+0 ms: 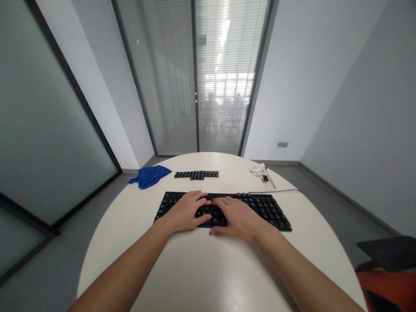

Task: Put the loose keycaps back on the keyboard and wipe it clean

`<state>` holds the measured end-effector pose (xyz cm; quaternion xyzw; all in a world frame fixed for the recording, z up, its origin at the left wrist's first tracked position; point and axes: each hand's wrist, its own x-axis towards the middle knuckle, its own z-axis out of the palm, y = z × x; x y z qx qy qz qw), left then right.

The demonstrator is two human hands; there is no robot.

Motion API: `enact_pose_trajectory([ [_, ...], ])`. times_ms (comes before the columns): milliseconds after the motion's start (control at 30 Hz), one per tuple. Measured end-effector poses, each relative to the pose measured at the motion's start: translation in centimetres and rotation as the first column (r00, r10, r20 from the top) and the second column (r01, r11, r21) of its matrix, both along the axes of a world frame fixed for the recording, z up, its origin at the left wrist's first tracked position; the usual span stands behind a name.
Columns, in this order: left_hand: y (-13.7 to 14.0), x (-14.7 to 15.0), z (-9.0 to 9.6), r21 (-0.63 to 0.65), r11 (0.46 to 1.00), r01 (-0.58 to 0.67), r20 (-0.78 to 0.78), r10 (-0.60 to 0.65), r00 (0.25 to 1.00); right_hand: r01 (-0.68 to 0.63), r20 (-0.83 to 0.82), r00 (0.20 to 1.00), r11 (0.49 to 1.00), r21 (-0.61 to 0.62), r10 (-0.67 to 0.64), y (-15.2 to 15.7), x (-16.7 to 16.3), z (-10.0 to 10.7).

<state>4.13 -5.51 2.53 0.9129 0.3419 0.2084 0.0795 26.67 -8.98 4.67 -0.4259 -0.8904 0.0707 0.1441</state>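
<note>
A black keyboard lies flat across the middle of the round table. Over its left-centre part rests my left hand, fingers reaching forward across the keys and the thumb pointing right. My right hand lies just right of it, with its fingers on the middle keys and its thumb at the front edge. The fingertips of the two hands are close together. Both hands are open and grip nothing. Part of the keyboard is hidden beneath them. Behind the keyboard, loose black keycaps sit grouped in uneven rows.
A crumpled blue cloth lies at the back left of the white table. At the back right are a white crumpled tissue, a pale stick and a small dark piece. The keyboard's cable runs right. A red-seated chair stands at right.
</note>
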Motion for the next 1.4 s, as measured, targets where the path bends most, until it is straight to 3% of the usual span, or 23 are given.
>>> enact_pose_trajectory([
  [200, 0.3, -1.0, -0.1, -0.068, 0.997, 0.026, -0.017, -0.027, 0.999, 0.04, 0.081, 0.996, 0.999, 0.019, -0.042, -0.3, -0.8, 0.0],
  [467, 0.2, -0.9, 0.5, -0.045, 0.999, 0.008, -0.15, -0.015, 0.989, 0.094, 0.174, 0.98, 0.995, 0.013, -0.095, -1.1, -1.6, -0.1],
  [1067, -0.6, 0.4, -0.4, -0.06, 0.998, -0.014, -0.064, 0.011, 0.998, 0.065, 0.153, 0.986, 0.998, -0.007, -0.063, 0.0, 0.0, 0.3],
  [1267, 1.6, 1.3, -0.2, -0.023, 0.986, -0.166, 0.078, 0.168, 0.983, 0.055, 0.162, 0.985, 0.998, -0.006, -0.053, 0.3, 0.6, 0.5],
  [1400, 5.1, 1.6, -0.1, 0.124, 0.921, -0.368, -0.003, 0.371, 0.928, 0.059, 0.15, 0.987, 0.998, -0.02, -0.055, 0.3, 0.9, 0.6],
])
